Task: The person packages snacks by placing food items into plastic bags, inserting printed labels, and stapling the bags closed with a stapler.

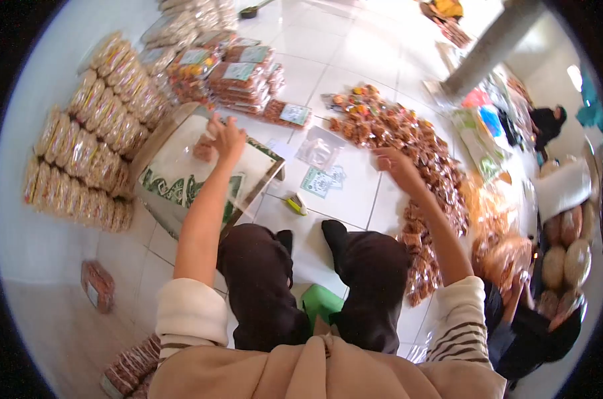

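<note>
My left hand (227,138) is over a low table (272,179) with a white and green printed top. Its fingers are bent and apart, next to a small brown packet (203,149). Shiny clear plastic lies around that packet; whether the hand touches it I cannot tell. On the other side, my right hand (400,167) hangs near the left edge of a long pile of small brown packets (428,156), fingers loosely stretched and nothing visible in them. Between the hands, clear plastic bags (320,149) and green printed labels (316,181) lie on the tiles.
Filled labelled bags (245,76) are stacked beyond the table. Long packs (82,149) stand piled along the left wall. A yellow-green tool (297,203) lies near my feet. Another person in dark clothing (537,336) sits at the right, and a post (491,50) rises at upper right.
</note>
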Action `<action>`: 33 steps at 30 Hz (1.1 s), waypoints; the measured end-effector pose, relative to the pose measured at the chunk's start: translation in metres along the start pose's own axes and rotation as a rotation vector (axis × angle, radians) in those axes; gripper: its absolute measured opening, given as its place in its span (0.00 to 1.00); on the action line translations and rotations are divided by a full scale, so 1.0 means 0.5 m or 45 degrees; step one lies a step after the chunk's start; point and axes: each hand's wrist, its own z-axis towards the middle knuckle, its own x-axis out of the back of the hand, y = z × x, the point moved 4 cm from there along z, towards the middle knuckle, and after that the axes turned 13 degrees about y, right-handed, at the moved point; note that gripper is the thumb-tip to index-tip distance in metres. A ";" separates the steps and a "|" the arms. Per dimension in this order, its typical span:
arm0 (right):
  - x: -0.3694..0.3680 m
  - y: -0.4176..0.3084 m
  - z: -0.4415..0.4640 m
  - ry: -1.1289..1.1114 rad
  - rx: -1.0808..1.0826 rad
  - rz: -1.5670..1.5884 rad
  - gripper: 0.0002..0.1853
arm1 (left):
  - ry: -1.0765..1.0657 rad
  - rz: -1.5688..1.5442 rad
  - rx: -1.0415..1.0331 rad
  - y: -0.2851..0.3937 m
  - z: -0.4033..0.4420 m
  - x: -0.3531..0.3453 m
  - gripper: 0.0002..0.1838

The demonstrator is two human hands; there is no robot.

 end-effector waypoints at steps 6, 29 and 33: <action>0.251 0.210 -0.206 0.457 -0.398 0.039 0.11 | -0.650 -0.500 -0.769 0.393 -0.139 -0.032 0.20; -0.030 0.616 -0.334 0.697 -0.732 -1.024 0.31 | -1.349 -0.913 0.284 0.744 -0.883 -0.468 0.21; -0.032 0.615 -0.322 0.876 -0.710 -0.679 0.24 | -1.254 -0.950 0.533 0.734 -0.862 -0.454 0.10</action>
